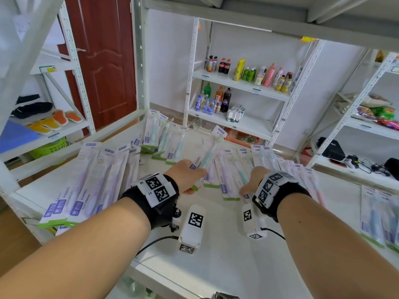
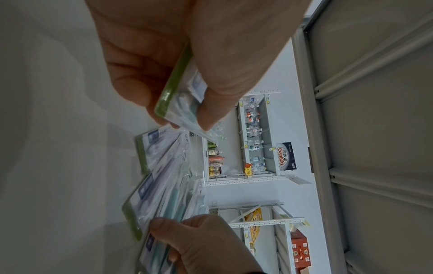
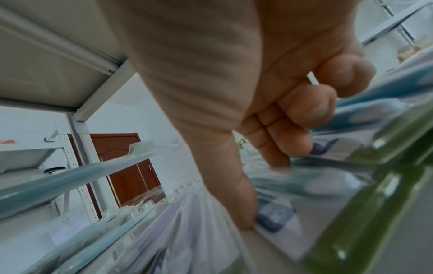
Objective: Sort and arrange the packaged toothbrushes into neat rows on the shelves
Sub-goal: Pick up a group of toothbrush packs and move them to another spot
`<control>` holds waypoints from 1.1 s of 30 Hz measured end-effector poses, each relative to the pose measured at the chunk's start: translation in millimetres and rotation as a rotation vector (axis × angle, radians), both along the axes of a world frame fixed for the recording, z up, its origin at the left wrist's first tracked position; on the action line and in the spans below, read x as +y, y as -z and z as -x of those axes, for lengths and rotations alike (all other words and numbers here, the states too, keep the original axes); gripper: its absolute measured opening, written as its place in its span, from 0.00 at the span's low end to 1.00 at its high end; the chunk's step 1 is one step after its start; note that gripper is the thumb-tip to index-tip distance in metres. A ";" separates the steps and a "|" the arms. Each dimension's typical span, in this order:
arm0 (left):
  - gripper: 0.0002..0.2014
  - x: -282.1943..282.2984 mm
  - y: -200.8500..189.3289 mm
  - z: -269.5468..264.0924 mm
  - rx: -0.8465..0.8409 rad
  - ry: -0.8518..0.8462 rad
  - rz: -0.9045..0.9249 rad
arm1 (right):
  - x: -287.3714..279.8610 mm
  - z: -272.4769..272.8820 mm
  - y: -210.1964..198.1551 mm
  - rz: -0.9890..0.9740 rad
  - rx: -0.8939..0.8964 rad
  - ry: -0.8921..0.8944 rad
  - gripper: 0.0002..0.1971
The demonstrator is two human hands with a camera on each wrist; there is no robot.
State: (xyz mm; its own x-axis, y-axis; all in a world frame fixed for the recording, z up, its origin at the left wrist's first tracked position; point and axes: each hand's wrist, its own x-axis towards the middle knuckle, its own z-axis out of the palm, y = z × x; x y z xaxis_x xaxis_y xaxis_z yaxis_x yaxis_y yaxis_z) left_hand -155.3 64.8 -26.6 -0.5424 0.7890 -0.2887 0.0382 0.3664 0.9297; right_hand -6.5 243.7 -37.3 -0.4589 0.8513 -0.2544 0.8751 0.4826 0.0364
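Many toothbrush packs with green bottom edges lie on the white shelf [image 1: 216, 251]. A neat row of purple packs [image 1: 86, 186] fills the left side. A loose pile [image 1: 159, 137] sits at the back, and a fanned group [image 1: 224, 175] lies in the middle. My left hand [image 1: 190, 178] [image 2: 187, 118] pinches the lower end of a green-brush pack [image 1: 208, 154] [image 2: 180, 92], lifted and tilted above the shelf. My right hand [image 1: 251, 182] [image 3: 262, 193] pinches a teal-brush pack [image 1: 241, 171] [image 3: 281, 216] in the fan, thumb on its purple label, the other fingers curled.
More packs [image 1: 377, 219] lie at the right end of the shelf. The grey upper shelf board [image 1: 259, 20] hangs low overhead, and an upright post [image 1: 140, 61] stands at the back left. Beyond are racks of drink bottles [image 1: 244, 74] and slippers [image 1: 54, 121].
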 end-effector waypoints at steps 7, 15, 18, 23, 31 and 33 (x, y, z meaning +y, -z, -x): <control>0.13 10.5 -3.9 -3.5 0.012 -0.018 0.000 | 10.3 5.2 6.7 -0.019 -0.015 -0.034 0.24; 0.08 11.7 -2.0 -2.6 0.019 -0.068 0.010 | 9.8 6.3 10.9 -0.054 -0.015 -0.090 0.20; 0.07 11.0 -5.0 1.2 0.014 -0.076 0.014 | 7.7 6.3 10.1 -0.037 0.001 -0.056 0.20; 0.16 10.9 -10.5 10.5 0.003 -0.062 0.012 | 7.9 5.1 3.9 0.011 0.031 0.007 0.21; 0.08 0.6 -25.5 34.6 -0.076 -0.053 0.007 | 1.7 8.4 -39.2 0.161 0.455 0.251 0.14; 0.14 -2.5 -29.1 45.1 -0.064 -0.057 -0.009 | -6.7 16.4 -51.1 0.163 0.744 0.265 0.09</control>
State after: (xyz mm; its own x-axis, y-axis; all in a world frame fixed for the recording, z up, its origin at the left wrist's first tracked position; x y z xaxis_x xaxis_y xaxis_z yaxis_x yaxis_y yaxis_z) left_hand -200.4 62.3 2.5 -0.5671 0.7602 -0.3171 -0.0421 0.3578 0.9329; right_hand -22.9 237.0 13.8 -0.3451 0.9341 -0.0917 0.7281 0.2047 -0.6542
